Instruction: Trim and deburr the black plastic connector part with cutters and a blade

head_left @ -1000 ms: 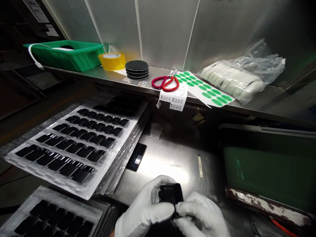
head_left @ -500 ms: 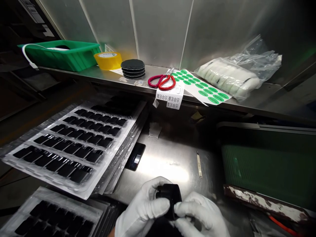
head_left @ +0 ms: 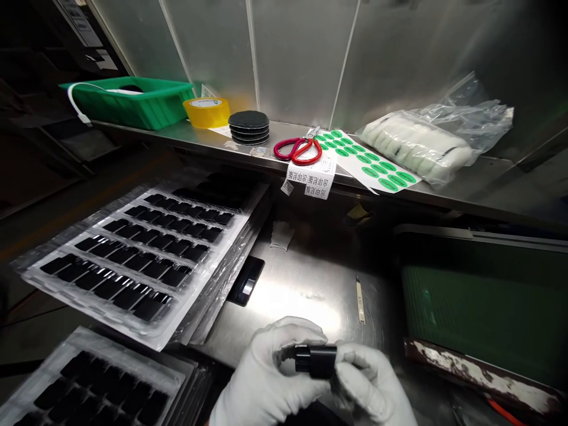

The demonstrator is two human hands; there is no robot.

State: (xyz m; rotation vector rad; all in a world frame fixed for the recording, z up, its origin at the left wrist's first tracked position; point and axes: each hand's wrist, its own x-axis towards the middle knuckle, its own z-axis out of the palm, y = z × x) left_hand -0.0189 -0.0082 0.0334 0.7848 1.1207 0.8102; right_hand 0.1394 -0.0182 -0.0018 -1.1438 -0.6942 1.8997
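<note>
Black plastic part (head_left: 316,360) is pinched between the gloved left hand (head_left: 270,378) and right hand (head_left: 373,384), both closed on it, above the steel table (head_left: 306,284). Left of the hands, the tray (head_left: 133,260) looks nearly full; this piece is not yet placed.

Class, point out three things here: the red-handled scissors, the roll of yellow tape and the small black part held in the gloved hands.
red-handled scissors (head_left: 298,149), head view, on the handles.
yellow tape (head_left: 206,112), head view, on its side.
small black part (head_left: 316,359), head view, on its body.
</note>
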